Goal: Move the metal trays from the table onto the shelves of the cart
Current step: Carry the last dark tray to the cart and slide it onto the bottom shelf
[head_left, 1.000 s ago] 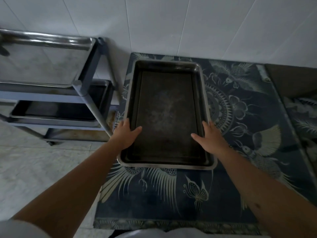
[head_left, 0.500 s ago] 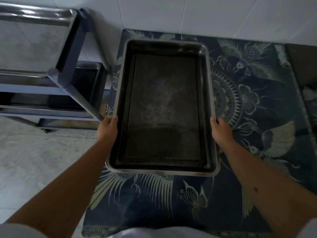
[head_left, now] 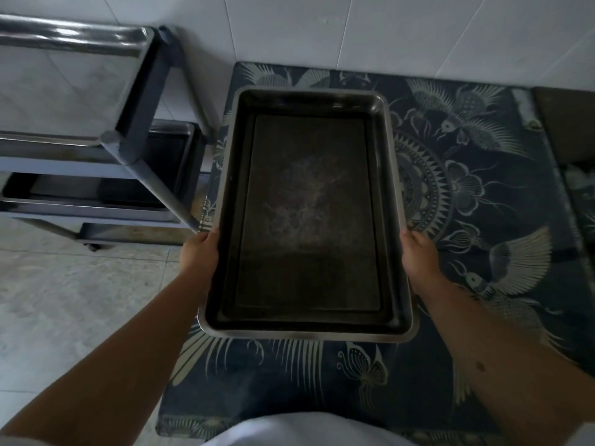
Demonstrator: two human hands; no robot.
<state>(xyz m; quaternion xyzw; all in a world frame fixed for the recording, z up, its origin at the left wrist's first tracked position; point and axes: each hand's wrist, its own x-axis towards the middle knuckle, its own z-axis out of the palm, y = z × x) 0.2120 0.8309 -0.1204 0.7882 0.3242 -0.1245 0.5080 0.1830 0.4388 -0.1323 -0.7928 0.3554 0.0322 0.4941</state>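
A large rectangular metal tray [head_left: 309, 331] with a dark, stained bottom hangs lifted above the table [head_left: 483, 194], which wears a dark blue cloth with birds and flowers. My left hand [head_left: 199, 255] grips the tray's left rim and my right hand [head_left: 418, 257] grips its right rim, fingers curled under and hidden. The cart [head_left: 135, 149] stands at the left. A shiny tray [head_left: 74, 40] lies on its top shelf and a dark tray [head_left: 96, 201] on the shelf below.
A white tiled wall [head_left: 354, 27] runs behind the table and cart. Pale floor tiles [head_left: 64, 300] spread below the cart at the left. A second, darker table surface [head_left: 566, 130] adjoins at the right edge.
Both hands moved from the tray's inside edges to its outer rims and took hold. The tray came up off the table towards me.
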